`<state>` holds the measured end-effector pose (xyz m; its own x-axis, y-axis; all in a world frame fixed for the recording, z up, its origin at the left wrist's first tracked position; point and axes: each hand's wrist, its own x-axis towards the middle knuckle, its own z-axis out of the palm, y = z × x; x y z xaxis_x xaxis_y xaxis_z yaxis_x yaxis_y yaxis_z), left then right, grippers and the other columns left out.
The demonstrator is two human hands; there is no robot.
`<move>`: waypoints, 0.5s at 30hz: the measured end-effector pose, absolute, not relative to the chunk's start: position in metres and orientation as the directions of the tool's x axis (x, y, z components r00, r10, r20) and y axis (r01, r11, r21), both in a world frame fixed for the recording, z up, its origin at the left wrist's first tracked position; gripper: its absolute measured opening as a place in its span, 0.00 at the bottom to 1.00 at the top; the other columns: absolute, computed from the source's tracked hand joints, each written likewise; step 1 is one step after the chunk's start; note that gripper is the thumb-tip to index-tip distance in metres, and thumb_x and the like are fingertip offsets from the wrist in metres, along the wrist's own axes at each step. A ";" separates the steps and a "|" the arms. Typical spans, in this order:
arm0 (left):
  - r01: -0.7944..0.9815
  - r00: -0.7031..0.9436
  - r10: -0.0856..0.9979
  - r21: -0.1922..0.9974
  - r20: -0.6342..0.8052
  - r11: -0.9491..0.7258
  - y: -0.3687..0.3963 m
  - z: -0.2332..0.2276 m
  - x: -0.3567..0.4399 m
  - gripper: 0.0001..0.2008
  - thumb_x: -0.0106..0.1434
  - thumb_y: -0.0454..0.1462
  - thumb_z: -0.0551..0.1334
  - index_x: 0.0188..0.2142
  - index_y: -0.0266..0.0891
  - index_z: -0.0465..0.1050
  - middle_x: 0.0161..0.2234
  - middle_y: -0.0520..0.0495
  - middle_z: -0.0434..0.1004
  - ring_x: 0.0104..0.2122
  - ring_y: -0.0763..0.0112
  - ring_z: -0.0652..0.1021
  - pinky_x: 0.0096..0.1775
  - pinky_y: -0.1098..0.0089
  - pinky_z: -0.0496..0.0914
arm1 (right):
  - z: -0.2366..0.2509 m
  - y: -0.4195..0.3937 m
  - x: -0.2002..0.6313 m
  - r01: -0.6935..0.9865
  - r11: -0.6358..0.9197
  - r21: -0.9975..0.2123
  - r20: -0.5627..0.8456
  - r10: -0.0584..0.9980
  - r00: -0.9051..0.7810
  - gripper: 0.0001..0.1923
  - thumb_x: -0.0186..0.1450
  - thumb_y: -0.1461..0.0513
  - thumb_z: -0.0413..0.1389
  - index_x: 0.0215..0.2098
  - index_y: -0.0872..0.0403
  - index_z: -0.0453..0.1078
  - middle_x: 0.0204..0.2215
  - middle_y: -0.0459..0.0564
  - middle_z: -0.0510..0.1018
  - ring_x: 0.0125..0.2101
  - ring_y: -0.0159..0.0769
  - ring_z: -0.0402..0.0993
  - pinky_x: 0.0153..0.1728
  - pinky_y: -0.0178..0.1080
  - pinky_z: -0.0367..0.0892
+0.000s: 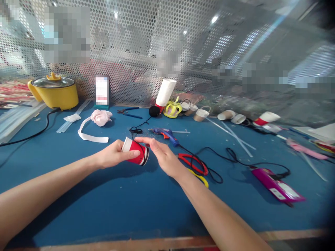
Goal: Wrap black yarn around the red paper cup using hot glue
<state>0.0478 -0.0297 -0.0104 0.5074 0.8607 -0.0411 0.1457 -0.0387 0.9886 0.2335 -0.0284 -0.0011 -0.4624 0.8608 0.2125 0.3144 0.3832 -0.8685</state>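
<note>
Head view: left hand (112, 157) holds 1 red cup (136, 151); right hand (162, 155) touching.

Yellow pot (56, 91) at back left of blue table (104, 202); blue glue gun (167, 134) mid-table, red scissors (195, 164) nearby, magenta packet (277, 184) (lying flat) at right.

My left hand (112, 155) hides part of the red paper cup (135, 156); patches behind the mesh screen (162, 42) look pixelated, and the desk (104, 202) runs off frame.
</note>
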 end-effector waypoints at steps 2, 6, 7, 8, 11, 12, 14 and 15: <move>0.164 0.500 0.863 0.986 -0.067 -0.018 -0.031 -0.015 0.051 0.18 0.51 0.48 0.61 0.16 0.36 0.65 0.15 0.55 0.59 0.18 0.78 0.57 0.21 0.74 0.51 | 0.000 -0.030 0.230 0.262 0.397 -0.880 0.213 0.821 -0.530 0.27 0.66 0.47 0.36 0.46 0.49 0.69 0.50 0.49 0.71 0.53 0.37 0.62 0.57 0.45 0.51; 0.183 0.400 0.907 0.981 -0.130 0.060 -0.033 -0.024 0.056 0.21 0.51 0.50 0.60 0.15 0.38 0.58 0.15 0.57 0.54 0.18 0.79 0.54 0.21 0.73 0.48 | 0.003 -0.031 0.221 0.189 0.411 -0.892 0.222 0.762 -0.608 0.28 0.66 0.46 0.35 0.47 0.50 0.69 0.50 0.50 0.71 0.54 0.37 0.62 0.57 0.45 0.51; 0.183 0.374 0.917 0.980 -0.141 0.076 -0.033 -0.025 0.057 0.22 0.51 0.50 0.60 0.15 0.38 0.56 0.14 0.57 0.53 0.17 0.80 0.53 0.21 0.73 0.47 | 0.003 -0.032 0.219 0.176 0.402 -0.898 0.218 0.757 -0.616 0.29 0.65 0.46 0.35 0.47 0.51 0.69 0.50 0.50 0.71 0.53 0.38 0.62 0.57 0.45 0.52; 0.182 0.355 0.923 0.979 -0.150 0.089 -0.033 -0.026 0.058 0.22 0.51 0.50 0.60 0.14 0.39 0.54 0.14 0.58 0.52 0.17 0.80 0.53 0.21 0.72 0.46 | 0.003 -0.032 0.217 0.162 0.391 -0.906 0.215 0.755 -0.620 0.29 0.65 0.45 0.35 0.47 0.51 0.69 0.49 0.51 0.72 0.53 0.38 0.63 0.56 0.45 0.52; 0.157 0.348 0.922 0.980 -0.168 0.119 -0.033 -0.027 0.058 0.22 0.51 0.50 0.60 0.14 0.39 0.55 0.14 0.57 0.53 0.17 0.80 0.54 0.21 0.72 0.47 | 0.001 -0.034 0.215 0.117 0.358 -0.927 0.214 0.756 -0.619 0.30 0.65 0.45 0.36 0.46 0.52 0.70 0.48 0.52 0.72 0.53 0.38 0.63 0.56 0.45 0.53; 0.150 0.349 0.921 0.980 -0.174 0.128 -0.034 -0.027 0.058 0.22 0.52 0.51 0.60 0.15 0.38 0.56 0.14 0.56 0.55 0.17 0.80 0.55 0.21 0.72 0.48 | 0.000 -0.033 0.215 0.098 0.342 -0.935 0.215 0.761 -0.613 0.29 0.64 0.45 0.36 0.46 0.52 0.70 0.48 0.52 0.72 0.53 0.38 0.63 0.56 0.45 0.53; 0.140 0.352 0.918 0.980 -0.183 0.141 -0.034 -0.027 0.059 0.21 0.52 0.50 0.60 0.16 0.37 0.60 0.15 0.55 0.58 0.18 0.79 0.57 0.22 0.73 0.50 | -0.004 -0.027 0.216 0.056 0.301 -0.952 0.214 0.784 -0.582 0.28 0.64 0.44 0.38 0.46 0.52 0.69 0.48 0.53 0.72 0.51 0.38 0.65 0.53 0.45 0.58; 0.136 0.353 0.917 0.980 -0.184 0.144 -0.035 -0.027 0.059 0.20 0.51 0.50 0.60 0.17 0.36 0.62 0.15 0.55 0.60 0.18 0.79 0.58 0.22 0.73 0.51 | -0.006 -0.021 0.218 0.043 0.281 -0.959 0.215 0.813 -0.541 0.28 0.63 0.44 0.40 0.45 0.52 0.69 0.47 0.53 0.72 0.49 0.38 0.67 0.51 0.44 0.61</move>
